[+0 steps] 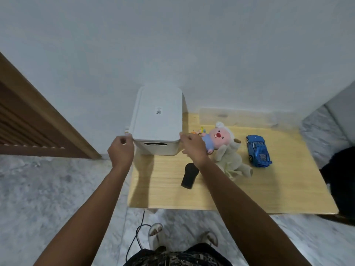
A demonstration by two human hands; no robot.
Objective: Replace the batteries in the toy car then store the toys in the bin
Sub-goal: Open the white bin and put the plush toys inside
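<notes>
Bench: a pale wooden bench (169, 191) stands against a white wall, on a grey marbled floor (48, 189).
Bin: a white plastic bin (156, 148) sits at the bench's far left corner, its lid (157, 114) closed on top, with a small printed label near the lid's middle and a slot handle in the near wall.
Left hand: the left hand (121, 150) is at the bin's near left corner, at lid height; the fingers are curled narrow around the lid's edge by a small latch (127, 131).
Right hand: the right hand (193, 146) is at the bin's near right corner; its fingers are bent in on the lid's rim, thumb tip touching the edge.
Toy car: a blue toy car (258, 150) lies on the bench well to the right of the bin, apart from both hands, its nose pointing toward the near right.
Plush toys: a pink-faced plush (217, 137) in a blue top lies just right of the bin, partly behind the right hand; it rests against a cream plush (230, 160) sprawled toward the bench's middle.
Small toy: something small and colourful (199, 130) shows beside the pink plush's head; too small to tell.
Black item: a black cylinder-like object (189, 175) lies on the bench under the right forearm, near the cream plush.
Below: slippered feet (155, 235) and a black cable (138, 233) are on the floor by the bench's near edge.
Left side: a brown wooden door frame (38, 112) runs along the wall.
</notes>
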